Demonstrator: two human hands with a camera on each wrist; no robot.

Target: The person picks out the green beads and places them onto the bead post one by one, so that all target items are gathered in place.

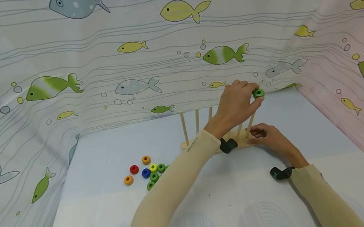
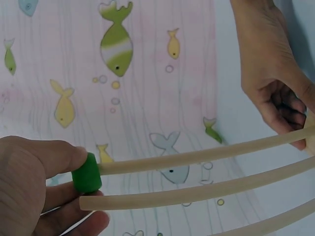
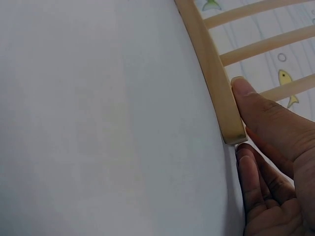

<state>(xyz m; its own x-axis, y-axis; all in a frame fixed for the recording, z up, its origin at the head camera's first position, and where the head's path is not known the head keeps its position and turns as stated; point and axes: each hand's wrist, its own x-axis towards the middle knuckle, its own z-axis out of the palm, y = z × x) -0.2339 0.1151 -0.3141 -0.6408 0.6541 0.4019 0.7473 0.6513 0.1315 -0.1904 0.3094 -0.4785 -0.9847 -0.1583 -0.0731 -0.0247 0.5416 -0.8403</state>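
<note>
Pinched between the thumb and fingers of my left hand [image 1: 238,101] is a green bead [image 1: 258,93] with a hole through it. The left wrist view has this green bead [image 2: 87,174] right at the top end of the outermost peg [image 2: 206,153]. The pegs rise from a wooden peg stand [image 1: 243,144], partly hidden behind my left arm in the head view. My right hand [image 1: 272,139] grips the right end of the stand. Seen from the right wrist, the thumb [image 3: 251,98] lies on the wooden base [image 3: 216,83] and the fingers curl by its end.
Left of the stand, several loose beads lie on the white table [image 1: 102,149]: red [image 1: 134,169], orange [image 1: 146,159], blue [image 1: 146,173], yellow [image 1: 153,168] and green [image 1: 154,177]. My left sleeve [image 1: 166,198] covers part of the group. Fish-patterned sheeting [image 1: 97,63] stands behind and at both sides.
</note>
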